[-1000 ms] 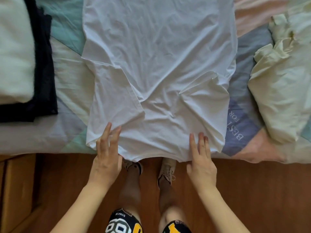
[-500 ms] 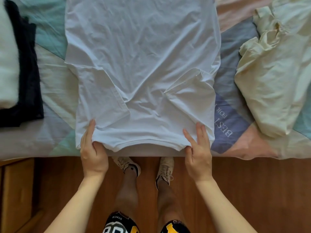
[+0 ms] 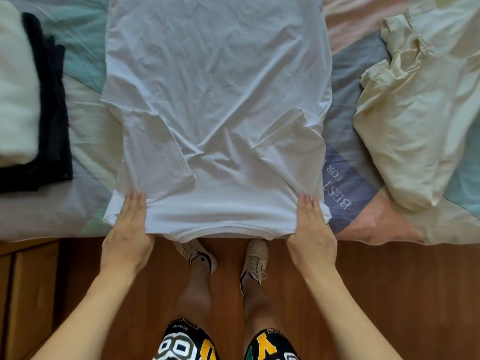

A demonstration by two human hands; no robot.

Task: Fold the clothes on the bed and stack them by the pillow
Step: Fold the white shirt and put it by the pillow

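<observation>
White T-shirt (image 3: 215,113) spread flat mid-bed (image 3: 85,141), sleeves folded in, near edge at 6 o'clock pinned under left hand (image 3: 128,231) and right hand (image 3: 310,229), fingers (image 3: 135,203) straight, together, gripping nothing. At 9 o'clock, folded black garment (image 3: 52,113) under a white one (image 3: 15,87); at 3 o'clock, crumpled cream garment (image 3: 415,113), well apart. Nothing on the shirt.
</observation>
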